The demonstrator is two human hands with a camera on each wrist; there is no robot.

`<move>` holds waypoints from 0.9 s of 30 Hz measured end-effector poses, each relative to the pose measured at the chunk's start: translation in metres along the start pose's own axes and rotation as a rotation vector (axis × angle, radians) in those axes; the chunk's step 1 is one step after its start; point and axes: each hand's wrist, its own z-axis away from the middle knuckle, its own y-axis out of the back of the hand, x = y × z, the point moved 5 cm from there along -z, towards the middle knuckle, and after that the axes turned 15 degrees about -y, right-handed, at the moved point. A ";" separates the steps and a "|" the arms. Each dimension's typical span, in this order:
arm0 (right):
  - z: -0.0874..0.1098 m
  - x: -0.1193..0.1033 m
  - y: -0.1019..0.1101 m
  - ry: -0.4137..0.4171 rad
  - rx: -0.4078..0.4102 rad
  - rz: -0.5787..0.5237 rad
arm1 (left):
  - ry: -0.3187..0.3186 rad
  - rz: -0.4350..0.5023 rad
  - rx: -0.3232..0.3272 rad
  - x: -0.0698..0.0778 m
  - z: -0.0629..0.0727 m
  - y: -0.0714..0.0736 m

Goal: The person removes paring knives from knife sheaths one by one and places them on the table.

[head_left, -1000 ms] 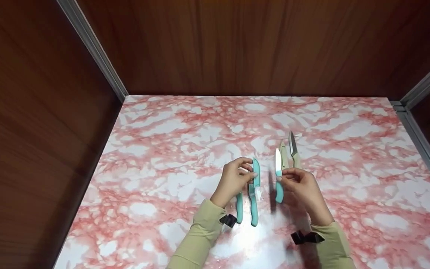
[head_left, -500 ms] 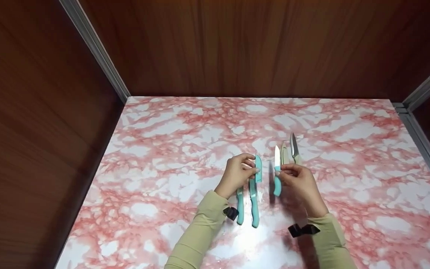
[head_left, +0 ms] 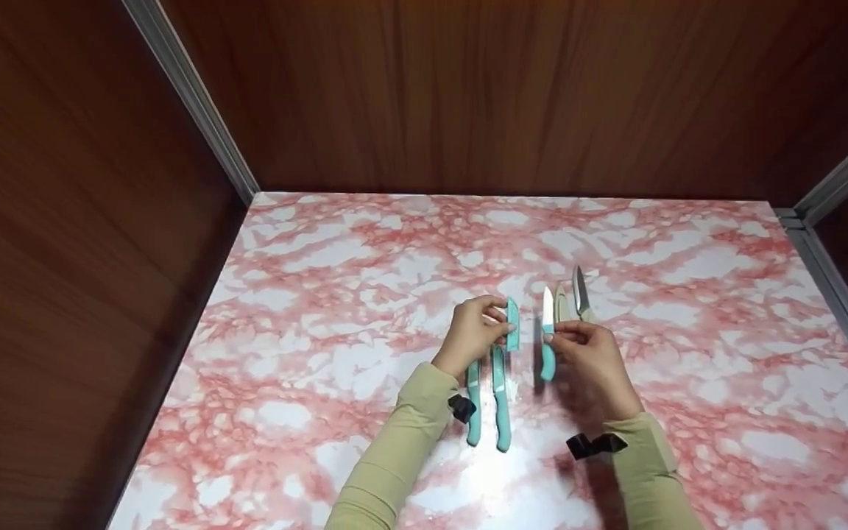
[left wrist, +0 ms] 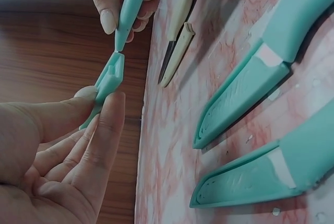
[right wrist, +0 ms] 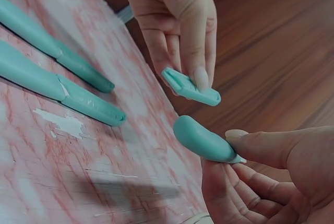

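Note:
My left hand (head_left: 474, 333) pinches a turquoise knife sheath (head_left: 513, 324) between thumb and fingers; its hollow channel shows in the left wrist view. A small knife (head_left: 548, 357) with a turquoise handle and a bare white blade is in my right hand (head_left: 599, 361), pinched near where handle meets blade. Its tip points away from me, and a gap separates it from the sheath in the head view. Below the left hand, two sheathed turquoise knives (left wrist: 240, 98) lie side by side, handles toward me. The right wrist view hides most of the held blade.
Just beyond my right hand lie a cream-handled knife (head_left: 581, 291) with a dark bare blade and a cream sheath (head_left: 561, 303). Everything rests on a red-and-white marbled tabletop (head_left: 321, 309). Dark wooden panels (head_left: 468, 96) stand behind it and at the sides.
My left hand has moved forward and slightly right with the sheath, which has turned to show its slotted side. The right hand has raised the knife slightly farther from me.

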 end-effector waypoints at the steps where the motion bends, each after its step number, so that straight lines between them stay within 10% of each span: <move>1: -0.001 -0.001 0.000 0.003 0.003 0.005 | 0.001 -0.001 -0.001 0.000 -0.002 0.000; 27: -0.035 0.002 -0.003 0.000 0.117 0.065 | 0.005 -0.098 -0.030 -0.022 -0.032 -0.006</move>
